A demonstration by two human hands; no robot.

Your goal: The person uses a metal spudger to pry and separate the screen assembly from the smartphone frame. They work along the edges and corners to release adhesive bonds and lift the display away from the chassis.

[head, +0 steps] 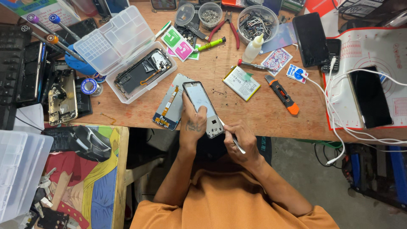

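My left hand (pixel 193 123) grips a grey phone frame (pixel 202 106), held tilted over the front edge of the wooden workbench (pixel 254 110). My right hand (pixel 240 142) pinches a thin metal tool (pixel 235 142), its tip at the frame's lower right edge. A phone screen panel (pixel 169 104) with an orange flex cable lies face down just left of the frame. A phone battery (pixel 241 82) rests on the bench to the right.
An open clear plastic case (pixel 127 55) holds a phone body. An orange utility knife (pixel 282 95), glue bottle (pixel 253 48), red pliers (pixel 229 25), bowls of small parts, screwdrivers at left, phones and white cables at right.
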